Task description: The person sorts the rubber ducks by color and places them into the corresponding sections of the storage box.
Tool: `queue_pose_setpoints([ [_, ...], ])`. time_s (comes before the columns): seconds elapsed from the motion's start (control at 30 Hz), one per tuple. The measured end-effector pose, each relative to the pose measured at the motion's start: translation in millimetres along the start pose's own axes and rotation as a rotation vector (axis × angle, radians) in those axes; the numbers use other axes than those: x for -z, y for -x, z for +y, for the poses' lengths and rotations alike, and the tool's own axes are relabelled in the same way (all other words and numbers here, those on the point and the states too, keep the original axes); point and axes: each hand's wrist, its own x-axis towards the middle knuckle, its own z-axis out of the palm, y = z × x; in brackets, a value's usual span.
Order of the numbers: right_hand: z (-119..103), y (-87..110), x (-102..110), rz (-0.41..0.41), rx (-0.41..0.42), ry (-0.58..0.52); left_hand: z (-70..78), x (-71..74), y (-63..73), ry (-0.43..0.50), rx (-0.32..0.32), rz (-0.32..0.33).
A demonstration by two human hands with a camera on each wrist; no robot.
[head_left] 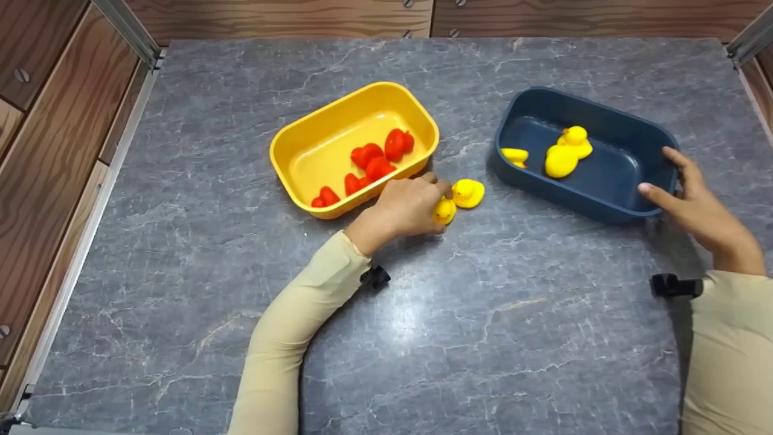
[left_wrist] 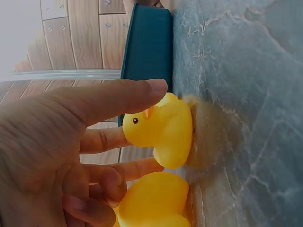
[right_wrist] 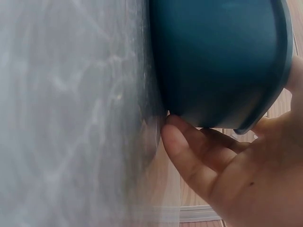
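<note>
My left hand (head_left: pixel 410 205) reaches down over a yellow rubber duck (head_left: pixel 444 211) on the table, thumb on its near side and fingers round its far side. In the left wrist view this duck (left_wrist: pixel 163 130) sits between thumb and fingers, its head toward the palm. A second rubber duck (head_left: pixel 468 193) stands right beside it. My right hand (head_left: pixel 703 199) grips the right end of a dark blue bin (head_left: pixel 580 202), thumb over the rim and fingers along the outer wall. Three yellow ducks (head_left: pixel 561 161) lie inside the bin.
A yellow bin (head_left: pixel 302 133) stands just left of the ducks, close to my left hand, with several small red lobed toys (head_left: pixel 397 144) inside. The grey marbled table (head_left: pixel 483 338) is bordered by wood-patterned panels (head_left: pixel 272 18) at the back and left.
</note>
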Motion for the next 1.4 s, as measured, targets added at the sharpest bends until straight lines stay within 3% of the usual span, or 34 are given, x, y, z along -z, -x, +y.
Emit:
queue_pose_setpoints([
  [0.37,0.4,-0.2,-0.6,0.017,0.010,0.000,0.2,-4.8,-2.2,-0.032,0.006,0.058],
  [0.8,-0.9,-0.7,-0.8,-0.006,0.012,0.014,-0.1,-5.1,-0.9,-0.047,-0.015,0.058],
  [1.17,0.2,-0.5,-0.3,0.004,-0.005,0.014,-1.3,-0.8,0.0,-0.009,-0.037,0.024],
  [1.4,0.1,-0.3,0.7,0.005,-0.003,0.015,-5.9,11.6,7.9,0.108,-0.050,0.055],
])
